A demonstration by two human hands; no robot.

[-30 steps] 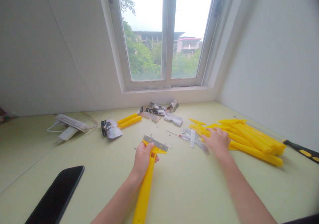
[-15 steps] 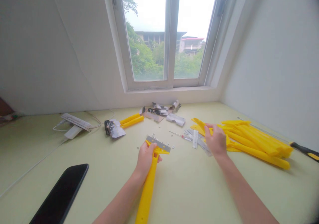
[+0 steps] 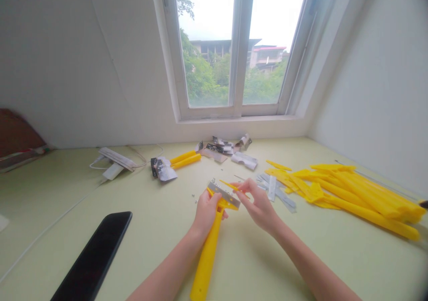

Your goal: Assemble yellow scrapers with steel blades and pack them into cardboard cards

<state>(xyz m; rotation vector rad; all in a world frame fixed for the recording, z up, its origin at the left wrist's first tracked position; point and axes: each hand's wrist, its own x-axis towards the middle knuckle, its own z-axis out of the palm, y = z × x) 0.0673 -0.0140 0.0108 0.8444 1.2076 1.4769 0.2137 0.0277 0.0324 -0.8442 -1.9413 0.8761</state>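
Observation:
My left hand (image 3: 207, 214) grips a yellow plastic scraper (image 3: 207, 261) just below its head, with the long handle running toward me. A steel blade (image 3: 224, 194) with small holes lies across the scraper's head. My right hand (image 3: 257, 205) pinches a thin yellow plastic strip (image 3: 232, 186) between its fingertips, and the strip's tip is over the blade. Tiny metal screws (image 3: 197, 197) are scattered on the desk just left of my hands.
A heap of yellow handles (image 3: 364, 198) lies at right, beside loose steel blades (image 3: 272, 189). Torn packaging (image 3: 163, 169), two yellow handles (image 3: 185, 159) and a white charger with cable (image 3: 113, 171) lie farther back. A black phone (image 3: 93, 256) lies at front left.
My right hand has moved left from the yellow heap to the scraper's head, now pinching a thin yellow strip. My left hand still holds the scraper. The view has shifted slightly.

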